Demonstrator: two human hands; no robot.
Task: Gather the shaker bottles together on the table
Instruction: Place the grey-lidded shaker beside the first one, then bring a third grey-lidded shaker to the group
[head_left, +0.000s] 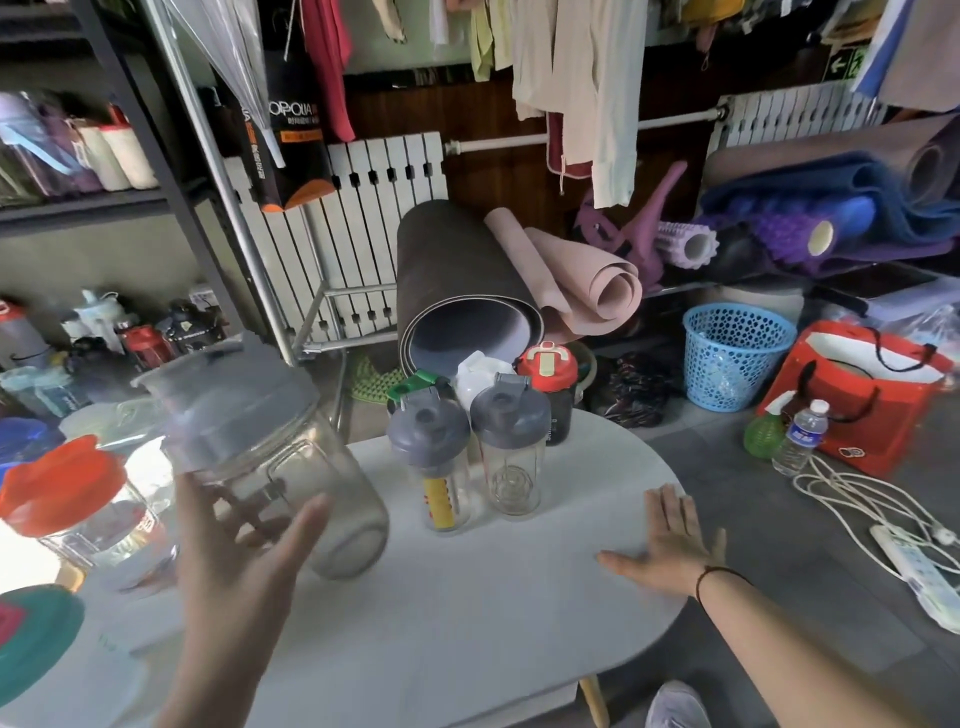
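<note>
My left hand (236, 551) holds a clear shaker bottle with a grey lid (270, 457), tilted and lifted above the white table (467, 623). My right hand (670, 540) lies flat and open on the table's right edge. Two clear grey-lidded shakers stand side by side at the far edge: one with a yellow insert (434, 467), one with a wire ball (511, 452). Behind them stand a green-capped bottle (415, 387), a white-lidded one (478, 376) and a dark bottle with a red lid (550, 389). A red-lidded clear shaker (78, 504) stands at the left.
A teal lid (31, 634) lies at the table's near left. Rolled mats (467, 280) lean behind the table. On the floor to the right are a blue basket (735, 353), a red bag (872, 395), a water bottle (800, 436) and a power strip (919, 577). Shelves with bottles stand left.
</note>
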